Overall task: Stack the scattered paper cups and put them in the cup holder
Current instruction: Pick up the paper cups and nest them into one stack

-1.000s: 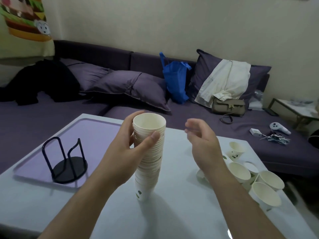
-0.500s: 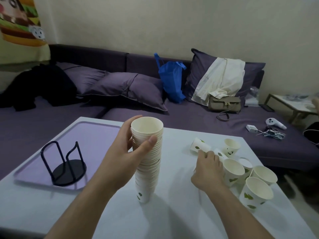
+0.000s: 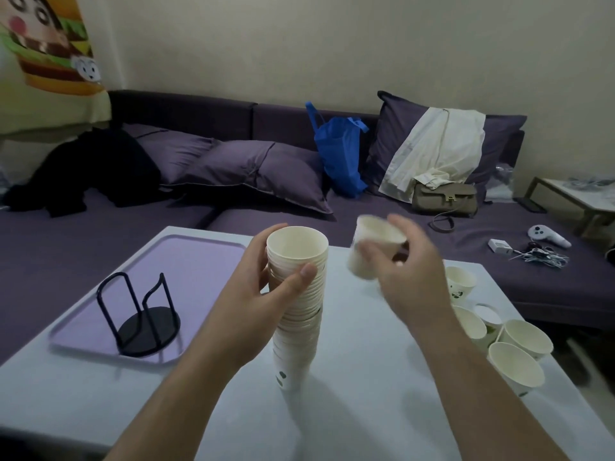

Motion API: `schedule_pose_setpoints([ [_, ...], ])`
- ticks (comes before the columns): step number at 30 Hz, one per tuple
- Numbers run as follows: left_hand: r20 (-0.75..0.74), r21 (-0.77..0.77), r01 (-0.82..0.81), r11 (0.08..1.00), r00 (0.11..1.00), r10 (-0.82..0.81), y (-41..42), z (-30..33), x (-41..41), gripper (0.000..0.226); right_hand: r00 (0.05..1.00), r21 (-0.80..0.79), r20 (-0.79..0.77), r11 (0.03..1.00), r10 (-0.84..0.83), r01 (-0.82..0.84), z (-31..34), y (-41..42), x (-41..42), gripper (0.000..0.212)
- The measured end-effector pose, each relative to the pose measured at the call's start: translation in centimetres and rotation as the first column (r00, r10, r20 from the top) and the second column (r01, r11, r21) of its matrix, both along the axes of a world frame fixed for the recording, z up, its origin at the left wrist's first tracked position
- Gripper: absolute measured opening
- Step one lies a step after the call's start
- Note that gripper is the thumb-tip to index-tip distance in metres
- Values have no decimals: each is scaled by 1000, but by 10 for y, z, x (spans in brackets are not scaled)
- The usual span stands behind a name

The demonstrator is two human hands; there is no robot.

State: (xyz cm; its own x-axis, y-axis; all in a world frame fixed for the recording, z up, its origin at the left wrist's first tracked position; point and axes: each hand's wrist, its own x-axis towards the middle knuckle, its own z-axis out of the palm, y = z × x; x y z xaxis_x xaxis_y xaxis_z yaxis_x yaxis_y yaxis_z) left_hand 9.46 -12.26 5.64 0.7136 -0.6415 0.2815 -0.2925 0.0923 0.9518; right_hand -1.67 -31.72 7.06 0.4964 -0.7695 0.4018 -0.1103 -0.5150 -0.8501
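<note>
On the white table [image 3: 366, 377], at the centre of the view, a tall stack of paper cups [image 3: 298, 307] is standing upright with its base on the tabletop and its open mouth facing up. The left hand [image 3: 263, 294] is wrapping around the upper part of the stack, thumb pressing on the near side just under the top rim and fingers curling round the far side. At about 2 o'clock from the stack's mouth, the right hand [image 3: 399, 271] is holding a single paper cup [image 3: 372, 249] in the air, clear of the table; the cup is tilting, its mouth turned up and to the right, and it is blurring slightly, so the exact finger placement is hard to tell. The held cup is sitting just beside the stack's rim, not touching it.

At 3 to 4 o'clock from the stack, near the table's right edge, a cluster of loose cups [image 3: 514, 364] is resting close together, mouths mostly up, with one printed cup [image 3: 461, 286] standing a little apart toward the far edge.

At 9 o'clock from the stack, a black wire cup holder [image 3: 143, 324] is standing upright on a lilac tray [image 3: 186, 254], well apart from the cups. Nothing is sitting inside its uprights.

Beyond the table, at 12 o'clock, a purple sofa [image 3: 100, 234] is carrying a blue bag [image 3: 339, 154].
</note>
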Motion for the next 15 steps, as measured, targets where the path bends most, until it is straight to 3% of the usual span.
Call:
schedule_pose_setpoints([
  [3, 24, -2, 1, 1000, 1000, -1, 1, 1, 0, 66, 927, 13, 355, 991, 119, -132, 44, 27, -6, 51],
  [5, 33, 6, 4, 1000, 999, -4, 2, 0, 0, 61, 877, 17, 434, 972, 205, -235, 56, 40, -7, 53],
  [11, 60, 22, 17, 1000, 998, -18, 6, -3, 0, 55, 909, -124, 208, 932, 360, -341, 39, 57, 8, 65],
  [15, 68, 23, 21, 1000, 997, -23, 6, -1, 0, 56, 892, -127, 234, 922, 386, -366, 38, 58, 10, 68],
])
